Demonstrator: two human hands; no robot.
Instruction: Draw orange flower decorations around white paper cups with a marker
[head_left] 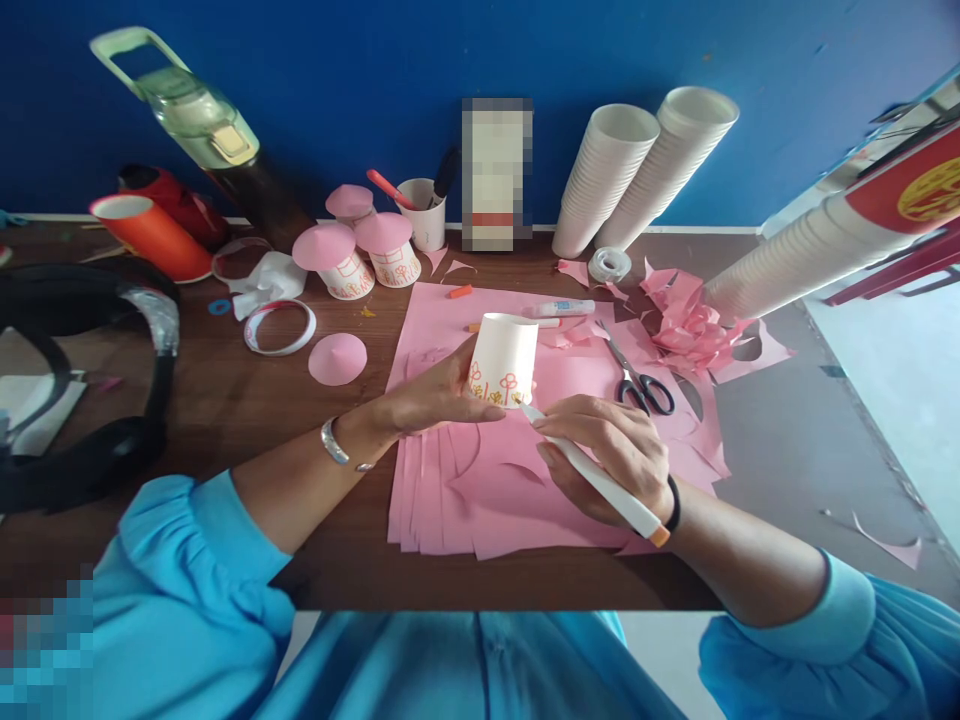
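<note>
White paper cup (504,350) is held over pink paper sheets (517,515), its near edge decorated with drawn flowers (508,384).

The cup is clasped by the left hand (442,392), thumb along the near edge, other fingers mostly hidden; a white marker (600,485) is pinched between thumb and fingers of the right hand (611,450), its tip at the flowers. For clean lines, the cup is best steadied without its wall being squeezed, and fresh ink kept clear of the thumb. On the far side, a red pen (390,189) and a black implement (447,172) are held in a pen cup (427,222); farther right, nested cups (604,185) are stacked. The far-left bottle's (210,135) contents cannot be told.
</note>
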